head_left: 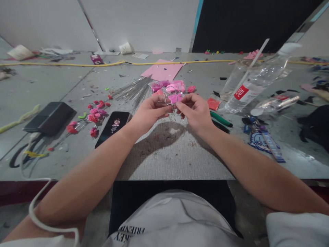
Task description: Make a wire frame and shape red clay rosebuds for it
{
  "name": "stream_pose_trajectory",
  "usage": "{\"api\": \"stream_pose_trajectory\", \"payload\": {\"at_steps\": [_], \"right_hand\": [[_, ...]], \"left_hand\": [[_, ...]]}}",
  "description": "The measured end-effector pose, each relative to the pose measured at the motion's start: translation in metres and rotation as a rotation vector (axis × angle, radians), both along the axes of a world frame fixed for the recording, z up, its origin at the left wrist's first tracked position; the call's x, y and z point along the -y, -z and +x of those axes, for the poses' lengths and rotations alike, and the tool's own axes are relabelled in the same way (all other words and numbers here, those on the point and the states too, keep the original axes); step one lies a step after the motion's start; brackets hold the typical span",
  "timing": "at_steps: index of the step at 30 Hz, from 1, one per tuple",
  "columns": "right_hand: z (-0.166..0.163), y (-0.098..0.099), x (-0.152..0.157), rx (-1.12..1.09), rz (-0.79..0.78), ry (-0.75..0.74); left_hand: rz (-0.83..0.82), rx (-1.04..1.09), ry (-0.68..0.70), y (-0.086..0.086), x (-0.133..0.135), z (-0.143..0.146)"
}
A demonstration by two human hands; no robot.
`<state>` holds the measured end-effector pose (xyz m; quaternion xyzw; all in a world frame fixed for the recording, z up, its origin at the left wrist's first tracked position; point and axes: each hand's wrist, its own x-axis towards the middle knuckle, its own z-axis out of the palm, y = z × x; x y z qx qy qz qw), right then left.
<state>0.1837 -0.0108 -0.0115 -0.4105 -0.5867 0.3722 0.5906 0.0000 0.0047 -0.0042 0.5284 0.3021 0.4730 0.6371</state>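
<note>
Over the middle of the table, my left hand (151, 112) and my right hand (196, 111) face each other with fingers pinched. Between them is a bent piece of thin silvery wire (172, 109), gripped from both sides. Its exact shape is hard to make out against the things behind it. Just beyond my fingertips lie pink clay packets (177, 85) in clear wrapping. A fan of straight thin wires (135, 91) lies behind my left hand. Green-handled pliers (221, 119) rest beside my right wrist.
Left of my hands are a phone (114, 127), pink and red clay flowers (96, 116) and a black power adapter (51, 118). Plastic bottles (250, 91) and a keychain (264, 140) lie or stand at right. A yellow cord (113, 63) crosses behind pink paper (164, 70).
</note>
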Motion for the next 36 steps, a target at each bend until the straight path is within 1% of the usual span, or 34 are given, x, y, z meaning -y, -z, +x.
{"api": "stream_pose_trajectory", "payload": {"at_steps": [2, 4, 7, 10, 13, 15, 17, 20, 22, 24, 25, 27, 29, 31, 33, 34, 36], "right_hand": [[0.0, 0.002, -0.001, -0.016, -0.013, -0.016], [0.001, 0.003, -0.001, 0.022, 0.005, -0.013], [0.002, 0.002, -0.001, 0.074, 0.055, 0.031], [0.002, 0.0, 0.001, 0.034, 0.064, 0.056], [0.002, 0.0, 0.001, -0.024, 0.021, 0.049], [0.003, 0.0, -0.001, -0.056, 0.006, 0.069], [0.005, 0.001, -0.004, -0.079, 0.018, 0.117], [0.009, 0.005, -0.011, -0.095, 0.065, 0.163], [0.01, 0.007, -0.014, -0.104, 0.08, 0.157], [0.01, 0.008, -0.015, -0.109, 0.067, 0.129], [0.009, 0.009, -0.015, -0.112, 0.054, 0.113], [0.006, 0.01, -0.014, -0.129, 0.026, 0.087], [0.003, 0.01, -0.012, -0.176, -0.002, 0.075], [0.0, 0.011, -0.011, -0.244, -0.039, 0.066], [-0.002, 0.011, -0.009, -0.282, -0.077, 0.054], [-0.003, 0.011, -0.008, -0.264, -0.094, 0.041], [-0.003, 0.012, -0.006, -0.152, -0.109, 0.01]], "left_hand": [[-0.007, 0.004, -0.004, -0.001, 0.0, 0.0], [-0.021, 0.004, -0.013, -0.002, 0.0, 0.0], [-0.062, 0.001, -0.029, -0.002, 0.0, -0.001], [-0.078, 0.01, -0.059, -0.002, 0.001, 0.001], [-0.087, -0.002, -0.089, -0.003, 0.0, 0.001], [-0.113, -0.038, -0.102, -0.002, -0.002, 0.0], [-0.109, -0.165, -0.113, 0.0, -0.006, -0.003], [-0.031, -0.433, -0.103, 0.006, -0.012, -0.008], [0.031, -0.549, -0.103, 0.01, -0.015, -0.011], [0.101, -0.603, -0.161, 0.01, -0.015, -0.013], [0.172, -0.625, -0.21, 0.009, -0.015, -0.013], [0.342, -0.633, -0.283, 0.006, -0.011, -0.01], [0.462, -0.581, -0.272, 0.002, -0.006, -0.006], [0.477, -0.495, -0.226, -0.001, 0.0, -0.002], [0.462, -0.435, -0.223, -0.002, 0.004, 0.002], [0.456, -0.424, -0.228, -0.001, 0.005, 0.003], [0.425, -0.419, -0.217, 0.001, 0.005, 0.004]]}}
